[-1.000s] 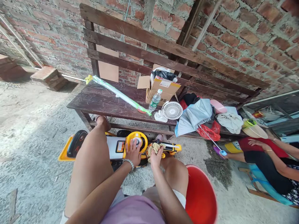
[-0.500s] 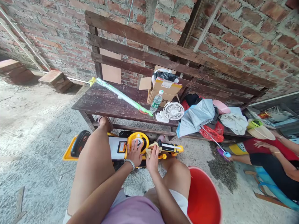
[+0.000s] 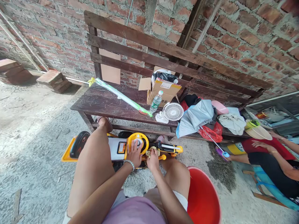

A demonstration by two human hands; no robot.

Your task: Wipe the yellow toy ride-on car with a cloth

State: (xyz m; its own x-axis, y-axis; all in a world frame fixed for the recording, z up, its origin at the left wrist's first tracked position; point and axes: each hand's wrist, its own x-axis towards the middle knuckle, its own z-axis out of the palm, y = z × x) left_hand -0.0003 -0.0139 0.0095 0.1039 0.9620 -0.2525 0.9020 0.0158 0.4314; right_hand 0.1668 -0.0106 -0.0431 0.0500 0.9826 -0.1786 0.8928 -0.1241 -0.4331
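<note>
A yellow and white ride-on toy car [image 3: 116, 148] lies on the concrete floor between my knees. My left hand [image 3: 134, 154] rests on its yellow steering wheel [image 3: 139, 141], fingers curled over the rim. My right hand [image 3: 153, 158] is closed on a crumpled yellowish cloth [image 3: 150, 151], pressed against the car's front just right of the wheel. A bead bracelet sits on my left wrist.
A red plastic basin [image 3: 203, 199] stands by my right knee. Behind the car, a dark wooden bench [image 3: 105, 105] carries a wrapped long tube, a cardboard box [image 3: 163, 88], a water bottle [image 3: 155, 101], a small white fan [image 3: 173, 111], an umbrella and clothes. Another person sits at right [image 3: 268, 155].
My right hand with the cloth has shifted slightly down and left along the car's front. My left hand stays on the steering wheel. The camera has moved slightly.
</note>
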